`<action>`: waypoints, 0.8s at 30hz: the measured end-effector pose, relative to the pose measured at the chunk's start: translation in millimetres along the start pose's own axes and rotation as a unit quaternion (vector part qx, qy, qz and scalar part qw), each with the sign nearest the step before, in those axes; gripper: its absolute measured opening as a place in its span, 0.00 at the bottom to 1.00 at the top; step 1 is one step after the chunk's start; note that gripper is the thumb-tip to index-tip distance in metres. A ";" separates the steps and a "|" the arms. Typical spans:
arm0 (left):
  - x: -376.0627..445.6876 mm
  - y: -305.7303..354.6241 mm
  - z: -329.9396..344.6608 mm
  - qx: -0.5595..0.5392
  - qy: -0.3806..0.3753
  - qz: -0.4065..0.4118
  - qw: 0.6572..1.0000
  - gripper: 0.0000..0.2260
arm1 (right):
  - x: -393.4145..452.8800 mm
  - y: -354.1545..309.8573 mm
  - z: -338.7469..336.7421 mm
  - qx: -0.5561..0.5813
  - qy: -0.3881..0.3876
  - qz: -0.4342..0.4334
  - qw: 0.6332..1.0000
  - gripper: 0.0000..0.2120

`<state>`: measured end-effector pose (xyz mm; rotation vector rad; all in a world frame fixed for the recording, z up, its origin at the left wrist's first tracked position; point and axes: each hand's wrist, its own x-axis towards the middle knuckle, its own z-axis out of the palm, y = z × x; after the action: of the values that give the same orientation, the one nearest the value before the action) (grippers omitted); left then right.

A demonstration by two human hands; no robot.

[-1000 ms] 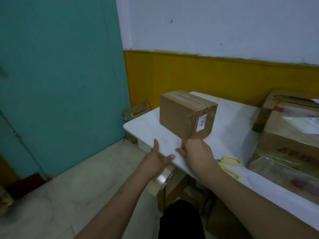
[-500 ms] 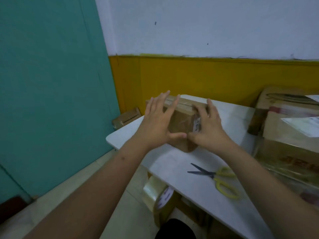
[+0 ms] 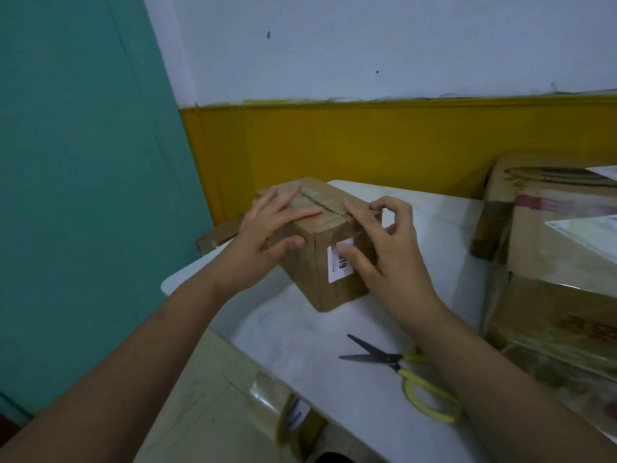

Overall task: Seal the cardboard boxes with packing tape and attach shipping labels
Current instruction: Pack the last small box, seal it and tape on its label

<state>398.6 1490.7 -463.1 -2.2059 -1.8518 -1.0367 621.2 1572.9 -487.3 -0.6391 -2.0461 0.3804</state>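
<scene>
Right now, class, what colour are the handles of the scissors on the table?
Yellow, on the scissors; the head view shows them.

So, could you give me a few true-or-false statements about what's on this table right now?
1. Both hands are on the small cardboard box. True: the left hand lies on its top, the right hand holds its labelled side.
2. The white label sits on the box's top. False: it is on a side face.
3. The scissors are shut. False: their blades are apart.
4. The scissors have yellow handles. True.
5. The tape roll lies on the table. False: it sits below the table's edge.
</scene>
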 end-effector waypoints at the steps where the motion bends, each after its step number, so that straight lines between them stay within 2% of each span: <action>1: -7.5 1.7 4.1 -0.038 0.006 -0.022 0.999 0.19 | 0.2 -0.4 -0.5 -0.001 0.020 -0.006 1.000 0.22; 3: -13.0 14.6 17.4 -0.155 0.022 -0.066 0.985 0.17 | 1.4 -0.8 -1.4 0.024 0.054 -0.005 0.998 0.15; 5: -11.5 25.4 26.1 -0.210 0.062 -0.088 0.972 0.15 | 2.5 -1.1 -1.9 0.053 0.075 -0.005 0.996 0.11; 10: -22.9 27.8 34.6 -0.229 0.075 -0.066 0.968 0.19 | 0.0 -3.0 2.6 0.068 0.057 0.007 0.996 0.12; 14: -21.5 32.0 42.5 -0.212 0.126 -0.064 0.967 0.15 | 2.7 -7.6 12.7 0.056 0.025 0.008 0.998 0.22; 20: -24.5 23.4 31.7 -0.221 0.067 -0.069 0.971 0.19 | 3.6 -9.3 8.1 0.047 0.009 0.015 0.999 0.27; 24: -24.2 24.4 25.8 -0.210 0.066 -0.066 0.973 0.22 | 3.1 -14.3 9.1 0.035 0.020 0.024 0.999 0.29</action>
<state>430.9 1475.9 -487.3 -2.1649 -1.8814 -1.6944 608.0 1562.9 -482.8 -0.6488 -1.9732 0.4620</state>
